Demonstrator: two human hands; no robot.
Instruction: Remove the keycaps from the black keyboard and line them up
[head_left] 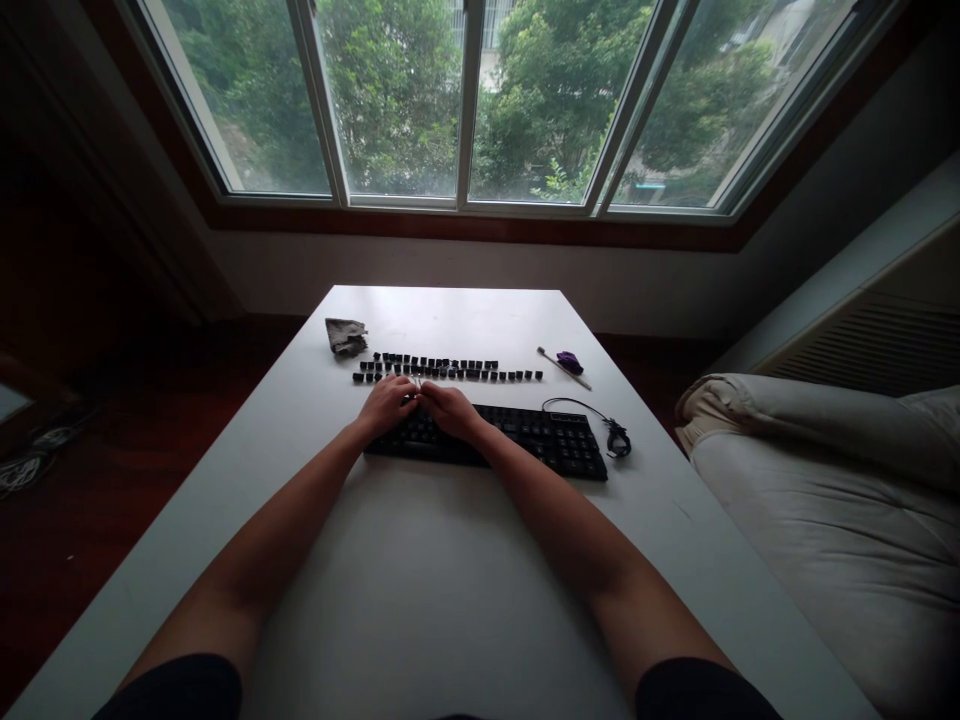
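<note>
A black keyboard (540, 432) lies across the white table, its left part beneath both hands. My left hand (388, 403) is over the keyboard's upper left edge, fingers bent and closed towards the other hand. Against it, my right hand (448, 408) is closed in a pinch. Between the fingertips of both shows a small, thin, pale thing, too small to name. Just beyond the hands, loose black keycaps (474, 373) stand in several rows, partly hidden by my left fingers.
A crumpled grey cloth (346, 337) lies at the back left of the white table (442, 590). To the right are a thin brush (570, 372), a purple object (569, 361) and the coiled keyboard cable (618, 438). A padded couch (832, 500) stands beyond the right edge.
</note>
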